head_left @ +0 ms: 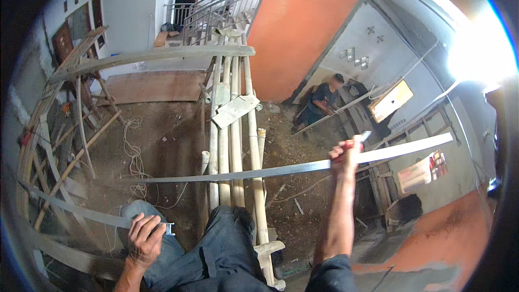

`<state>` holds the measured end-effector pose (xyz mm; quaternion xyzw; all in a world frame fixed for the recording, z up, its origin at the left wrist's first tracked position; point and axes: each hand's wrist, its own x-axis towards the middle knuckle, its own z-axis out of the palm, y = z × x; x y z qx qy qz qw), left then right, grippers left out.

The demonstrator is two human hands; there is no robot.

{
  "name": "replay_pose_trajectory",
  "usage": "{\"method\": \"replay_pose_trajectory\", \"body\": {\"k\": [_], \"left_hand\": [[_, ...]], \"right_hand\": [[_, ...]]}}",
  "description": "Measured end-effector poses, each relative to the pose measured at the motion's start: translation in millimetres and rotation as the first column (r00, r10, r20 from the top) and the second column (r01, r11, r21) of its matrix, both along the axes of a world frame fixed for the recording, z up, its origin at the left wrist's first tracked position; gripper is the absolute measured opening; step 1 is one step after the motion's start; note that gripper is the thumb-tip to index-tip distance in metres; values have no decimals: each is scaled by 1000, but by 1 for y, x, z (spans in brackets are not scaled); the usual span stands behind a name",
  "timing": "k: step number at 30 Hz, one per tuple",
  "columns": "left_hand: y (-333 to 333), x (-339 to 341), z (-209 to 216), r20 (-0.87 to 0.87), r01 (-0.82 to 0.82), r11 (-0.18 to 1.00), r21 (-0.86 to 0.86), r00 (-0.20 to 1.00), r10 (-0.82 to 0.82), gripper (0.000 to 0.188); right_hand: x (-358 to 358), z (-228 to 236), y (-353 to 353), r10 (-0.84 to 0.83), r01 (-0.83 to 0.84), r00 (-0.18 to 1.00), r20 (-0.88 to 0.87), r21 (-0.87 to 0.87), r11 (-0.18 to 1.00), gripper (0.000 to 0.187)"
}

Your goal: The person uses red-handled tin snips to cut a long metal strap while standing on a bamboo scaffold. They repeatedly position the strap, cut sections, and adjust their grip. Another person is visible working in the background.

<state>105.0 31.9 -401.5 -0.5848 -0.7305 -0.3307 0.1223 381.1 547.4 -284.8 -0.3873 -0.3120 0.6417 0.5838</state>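
My left hand (146,239) is closed around the end of a thin metal channel (92,214), which runs away to the left; its open U-shaped end shows beside my fingers. Out to the front right, my raised right hand (347,152) grips a long, straight metal strip (270,171) that spans most of the view, crossing above the bamboo. A red thing with a bright metal tip (367,135) also sticks out of that fist, perhaps a hand tool; its kind is mostly hidden by my fingers. My legs (216,243) straddle or rest on the bamboo poles.
Bamboo poles (236,146) form a raised walkway ahead, with a short board (236,111) lying on them. A curved timber beam (162,59) crosses at left. Below lie dirt ground and a tangled cord (132,154). Another person (323,100) sits at right near a bright lamp (481,48).
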Motion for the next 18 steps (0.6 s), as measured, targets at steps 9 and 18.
{"method": "replay_pose_trajectory", "body": {"k": [9,18], "left_hand": [[3,-1,0,2,23,1000,-14,1000,-23,33],[-2,-3,-7,8,26,998,-63,1000,-26,47]], "right_hand": [[61,34,-29,58,-65,996,68,105,992,35],[229,15,-125,-657,686,705,-267,21,727,49]]}}
